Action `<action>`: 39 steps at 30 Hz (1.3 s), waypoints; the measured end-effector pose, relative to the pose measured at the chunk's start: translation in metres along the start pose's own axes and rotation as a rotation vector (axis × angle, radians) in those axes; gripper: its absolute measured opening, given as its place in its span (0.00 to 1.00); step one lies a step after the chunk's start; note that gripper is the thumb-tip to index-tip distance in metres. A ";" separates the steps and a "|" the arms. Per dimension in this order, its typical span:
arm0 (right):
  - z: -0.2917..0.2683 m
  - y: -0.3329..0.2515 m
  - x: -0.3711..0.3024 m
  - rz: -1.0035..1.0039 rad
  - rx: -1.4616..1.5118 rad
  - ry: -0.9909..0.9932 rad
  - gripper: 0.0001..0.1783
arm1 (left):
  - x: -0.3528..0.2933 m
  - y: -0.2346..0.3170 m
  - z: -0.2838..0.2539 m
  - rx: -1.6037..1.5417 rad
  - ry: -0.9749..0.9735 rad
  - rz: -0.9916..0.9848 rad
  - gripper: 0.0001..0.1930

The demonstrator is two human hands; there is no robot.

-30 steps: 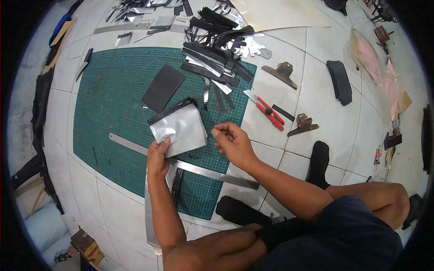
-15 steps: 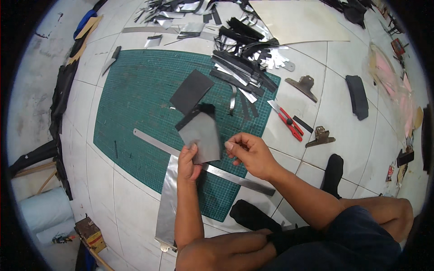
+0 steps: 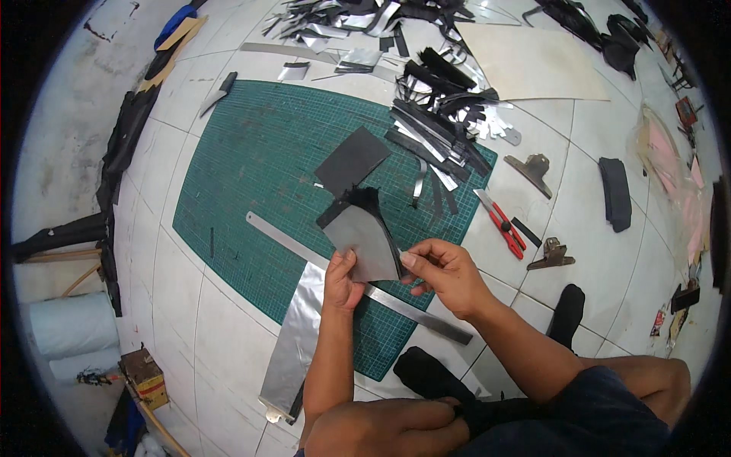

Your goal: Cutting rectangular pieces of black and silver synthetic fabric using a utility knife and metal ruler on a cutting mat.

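Observation:
A grey piece of sheet material with a black band and a frayed black upper edge is held up over the green cutting mat. It looks like more than one layer. My left hand grips its lower left part, thumb on top. At its lower right edge, the thumb and fingers of my right hand pinch the border. Just beyond lies a dark grey rectangle on the mat. Below my hands a steel ruler crosses the mat, over the end of a silver sheet.
Black and silver offcut strips are heaped at the mat's far right corner. To the right lie a red box cutter, two bulldog clips and a dark folded piece. A cream sheet lies beyond. My socked foot is near the mat.
My right hand has come in to the grey piece and now pinches its right edge; before, it was apart from it. The whole view has shifted slightly.

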State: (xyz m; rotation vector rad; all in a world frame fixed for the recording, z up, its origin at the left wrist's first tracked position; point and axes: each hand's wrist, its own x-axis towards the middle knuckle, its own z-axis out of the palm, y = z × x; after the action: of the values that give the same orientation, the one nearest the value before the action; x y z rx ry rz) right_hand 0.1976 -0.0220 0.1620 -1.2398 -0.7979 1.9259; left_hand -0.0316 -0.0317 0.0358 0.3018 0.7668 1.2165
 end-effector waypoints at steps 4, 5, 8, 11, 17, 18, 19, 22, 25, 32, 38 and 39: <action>-0.007 0.004 0.003 0.065 0.070 -0.082 0.09 | 0.000 -0.003 0.003 -0.085 -0.038 -0.003 0.20; -0.009 0.004 0.003 0.091 0.090 -0.106 0.09 | 0.000 -0.004 0.006 -0.115 -0.030 -0.003 0.17; -0.011 0.004 0.004 0.151 0.153 -0.139 0.08 | -0.003 -0.006 0.015 -0.186 -0.068 -0.040 0.16; -0.011 0.003 0.003 0.200 0.220 -0.172 0.09 | -0.007 -0.006 0.021 -0.225 -0.087 -0.047 0.15; -0.001 -0.012 -0.004 0.106 -0.016 -0.128 0.10 | -0.007 -0.013 0.019 -0.299 -0.080 -0.032 0.17; 0.002 -0.013 -0.006 -0.001 -0.209 -0.062 0.09 | -0.006 -0.013 0.014 -0.299 -0.079 -0.029 0.17; 0.004 -0.013 -0.007 -0.002 -0.209 -0.064 0.09 | -0.006 -0.014 0.008 -0.327 -0.118 -0.033 0.18; 0.007 -0.010 -0.010 -0.561 -0.742 0.110 0.08 | -0.004 -0.018 -0.007 -0.339 -0.164 -0.028 0.21; 0.010 -0.005 -0.008 -0.686 -0.936 0.206 0.07 | -0.002 -0.019 -0.013 -0.301 -0.144 -0.014 0.22; 0.008 -0.001 -0.002 -0.773 -0.983 0.320 0.04 | -0.003 -0.026 0.001 -0.256 -0.039 0.073 0.24; 0.010 -0.004 -0.003 -0.872 -1.082 0.337 0.05 | -0.007 -0.022 -0.003 -0.292 -0.038 0.036 0.21; 0.010 -0.003 -0.003 -0.824 -1.055 0.312 0.05 | -0.007 -0.022 -0.002 -0.294 -0.037 0.036 0.21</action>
State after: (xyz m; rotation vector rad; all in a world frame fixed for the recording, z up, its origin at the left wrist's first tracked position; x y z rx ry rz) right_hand 0.1899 -0.0241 0.1691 -1.3646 -1.8822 0.5723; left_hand -0.0178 -0.0463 0.0240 0.0964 0.5427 1.3340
